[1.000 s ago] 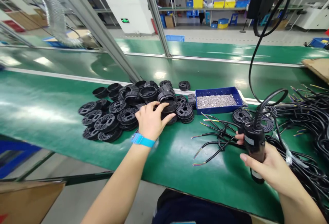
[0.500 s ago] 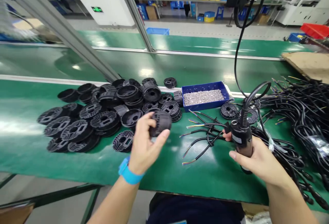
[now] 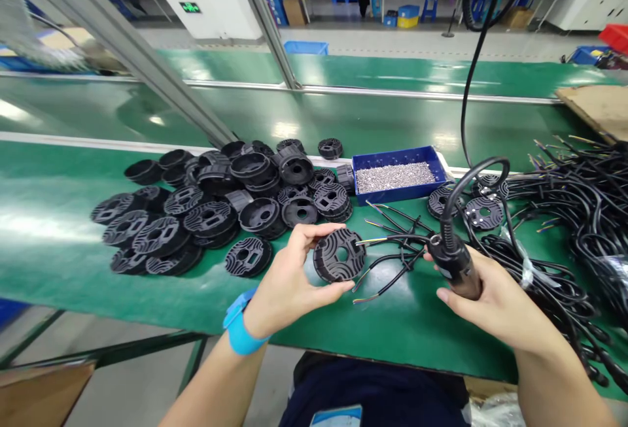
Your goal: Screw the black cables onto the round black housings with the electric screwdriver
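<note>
Hands apart: left (image 3: 287, 283) clamped on round black wavy-ribbed plastic housing (image 3: 339, 256), tilted above green surface (image 3: 304, 329); right (image 3: 495, 293) wrapped around black cylindrical corded tool (image 3: 456, 267) plus black cable (image 3: 397, 239), its bare coloured wire ends near housing.

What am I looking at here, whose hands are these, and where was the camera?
There is no robot here: these are a person's bare hands, seen by one camera worn on the head, looking forward and down. The left hand holds a round black grooved housing; the right hand grips a corded handheld tool, perhaps an electric screwdriver. On the green work surface lie a pile of black housings, a blue tray of tiny silvery metal pieces, and black cables with colored wire ends.
</note>
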Available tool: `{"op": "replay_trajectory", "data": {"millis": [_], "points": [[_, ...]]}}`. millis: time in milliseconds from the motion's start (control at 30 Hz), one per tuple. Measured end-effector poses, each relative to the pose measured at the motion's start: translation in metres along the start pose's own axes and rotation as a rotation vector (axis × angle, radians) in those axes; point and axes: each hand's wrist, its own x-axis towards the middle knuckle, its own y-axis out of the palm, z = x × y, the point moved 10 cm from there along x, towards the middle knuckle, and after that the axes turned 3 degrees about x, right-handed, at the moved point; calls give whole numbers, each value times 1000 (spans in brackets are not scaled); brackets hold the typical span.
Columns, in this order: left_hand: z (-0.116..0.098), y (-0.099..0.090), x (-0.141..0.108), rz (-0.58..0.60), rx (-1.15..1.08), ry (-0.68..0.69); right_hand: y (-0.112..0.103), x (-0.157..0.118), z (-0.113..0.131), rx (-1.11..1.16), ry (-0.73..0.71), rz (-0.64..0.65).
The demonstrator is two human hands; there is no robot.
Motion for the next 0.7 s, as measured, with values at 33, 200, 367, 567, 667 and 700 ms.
{"op": "replay_trajectory", "data": {"millis": [33, 200, 367, 567, 667, 700], "points": [[-3, -4, 0, -7, 23, 11, 3, 1, 2, -14, -2, 28], [-27, -4, 4, 36, 218, 95, 17, 1, 11, -59, -51, 173], [-35, 70, -15, 272, 75, 87, 17, -1, 21, -29, -97, 233], [-16, 129, -43, 284, -68, -22, 0, -1, 27, -54, -114, 144], [-18, 109, -34, 148, 66, 59, 2, -2, 27, -49, -104, 156], [-22, 98, -30, 97, 113, 100, 4, -3, 27, -54, -100, 182]]}}
